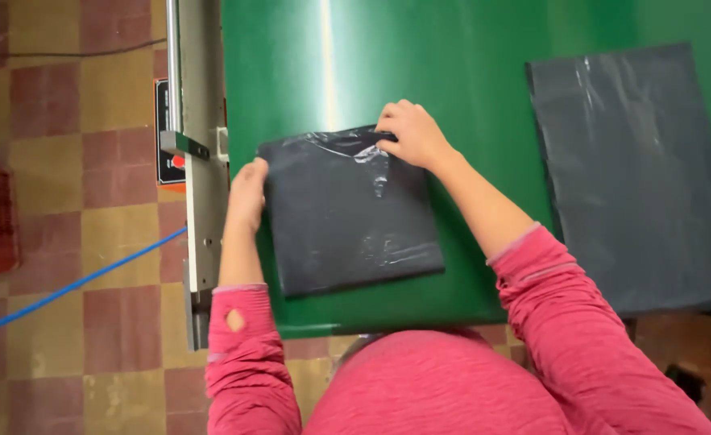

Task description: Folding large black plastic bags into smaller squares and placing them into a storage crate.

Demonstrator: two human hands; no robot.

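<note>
Under both hands lies a dark folded garment in clear plastic wrap (347, 213), glossy and wrinkled where the right hand (413, 133) pinches it, smooth near the left hand (246, 193). The green table (452, 48) beneath is smooth with a sheen; the metal rail (202, 161) beside the left hand is dull grey, and the grey plastic sheet (637, 169) beyond the right hand looks matt and faintly creased

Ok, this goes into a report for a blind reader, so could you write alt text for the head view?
Seen from above, a person in pink sleeves presses a folded dark garment in a clear plastic bag onto a green table, left hand on its left edge and right hand at its top right corner. A dark grey flat bag lies to the right.
</note>
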